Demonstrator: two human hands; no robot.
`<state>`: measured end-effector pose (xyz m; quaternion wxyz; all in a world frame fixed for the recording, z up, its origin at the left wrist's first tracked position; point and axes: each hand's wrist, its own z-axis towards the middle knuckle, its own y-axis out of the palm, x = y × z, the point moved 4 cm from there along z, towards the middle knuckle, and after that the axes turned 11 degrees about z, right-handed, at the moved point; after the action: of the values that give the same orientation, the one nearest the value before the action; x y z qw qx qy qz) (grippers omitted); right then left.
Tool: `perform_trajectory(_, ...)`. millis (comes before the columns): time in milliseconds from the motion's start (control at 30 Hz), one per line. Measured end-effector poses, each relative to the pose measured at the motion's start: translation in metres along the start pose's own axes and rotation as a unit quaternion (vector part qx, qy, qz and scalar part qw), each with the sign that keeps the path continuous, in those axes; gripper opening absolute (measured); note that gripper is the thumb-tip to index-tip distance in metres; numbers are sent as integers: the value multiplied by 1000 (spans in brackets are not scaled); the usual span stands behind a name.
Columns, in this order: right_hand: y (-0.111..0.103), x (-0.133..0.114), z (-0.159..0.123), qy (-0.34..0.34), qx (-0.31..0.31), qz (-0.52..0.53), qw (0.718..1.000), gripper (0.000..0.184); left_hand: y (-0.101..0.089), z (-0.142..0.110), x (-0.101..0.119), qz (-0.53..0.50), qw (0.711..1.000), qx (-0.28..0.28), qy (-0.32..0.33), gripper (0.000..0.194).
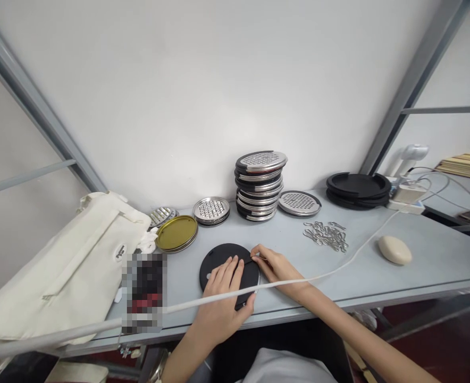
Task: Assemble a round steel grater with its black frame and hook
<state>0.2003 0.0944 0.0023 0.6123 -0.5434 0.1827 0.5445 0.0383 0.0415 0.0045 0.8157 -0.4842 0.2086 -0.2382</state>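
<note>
A round black disc lies flat on the grey table in front of me, a silvery rim showing along its right side. My left hand rests across its top with fingers stretched flat, the thumb by the front edge. At the disc's right edge, the thumb and fingertips of my right hand are pinched together. What they hold is too small to make out. Silver metal clips lie in a loose pile to the right. Behind the disc stands a tall stack of round metal graters with black rims.
Round grater plates and gold lids lie at the back left, beside a cream bag. Another grater and black round trays are at the back right. A white cable crosses before my hands; a beige mouse sits right.
</note>
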Motion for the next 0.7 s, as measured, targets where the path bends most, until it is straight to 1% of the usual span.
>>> perform_trajectory(200,2,7,-1,13,21,5,1000,13,-1,0,0,-9,1000,11,-7,55)
perform_trajectory(267,1,8,-1,13,35,5,999,8,-1,0,0,-9,1000,10,-5,55)
perform_trajectory(300,1,8,-1,9,40,7,999,7,-1,0,0,-8,1000,8,-6,55)
perform_trajectory(500,-2,3,0,-40,51,-5,998,12,0,-1,-1,-2,1000,-4,-7,56)
perform_trajectory(633,-5,-1,1,-47,58,-17,997,12,1,-1,-1,2,1000,-7,-5,56)
perform_trajectory(700,-6,-4,1,-52,59,-41,996,12,1,-1,-1,4,1000,-8,-5,56)
